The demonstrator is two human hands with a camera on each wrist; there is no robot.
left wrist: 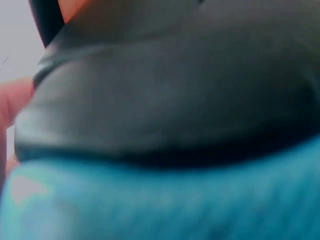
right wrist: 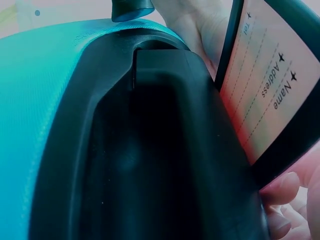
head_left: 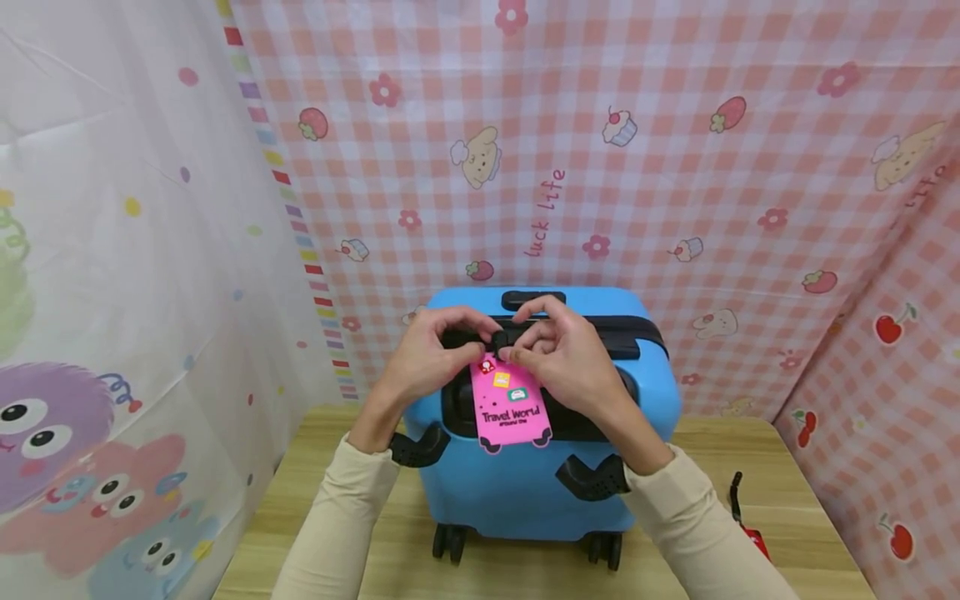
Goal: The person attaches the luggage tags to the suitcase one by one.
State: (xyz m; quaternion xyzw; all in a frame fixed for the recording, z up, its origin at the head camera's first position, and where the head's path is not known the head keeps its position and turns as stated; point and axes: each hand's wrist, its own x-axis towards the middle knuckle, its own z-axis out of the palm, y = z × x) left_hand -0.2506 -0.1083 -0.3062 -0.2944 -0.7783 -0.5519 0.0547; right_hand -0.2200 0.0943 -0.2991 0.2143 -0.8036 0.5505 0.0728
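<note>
A pink luggage tag [head_left: 513,417] printed "Travel World" hangs before the top of a blue suitcase [head_left: 525,492]. My left hand [head_left: 435,354] pinches the tag's black strap [head_left: 499,340] between thumb and fingertips. From the other side, my right hand [head_left: 570,358] pinches the strap with thumb and curled fingers, just above the tag. In the right wrist view, the tag's back shows a card [right wrist: 267,75] with Name, Address and Tel lines, beside the suitcase's black handle [right wrist: 165,65]. A blurred black part [left wrist: 165,100] over the blue shell fills most of the left wrist view.
The suitcase stands upright on its wheels [head_left: 448,542] on a wood-grain table [head_left: 322,467]. To the right lies a red tag [head_left: 757,540] with a black strap [head_left: 736,496]. A checked pink cloth [head_left: 570,125] hangs close behind, and a white patterned cloth [head_left: 150,275] hangs at the left.
</note>
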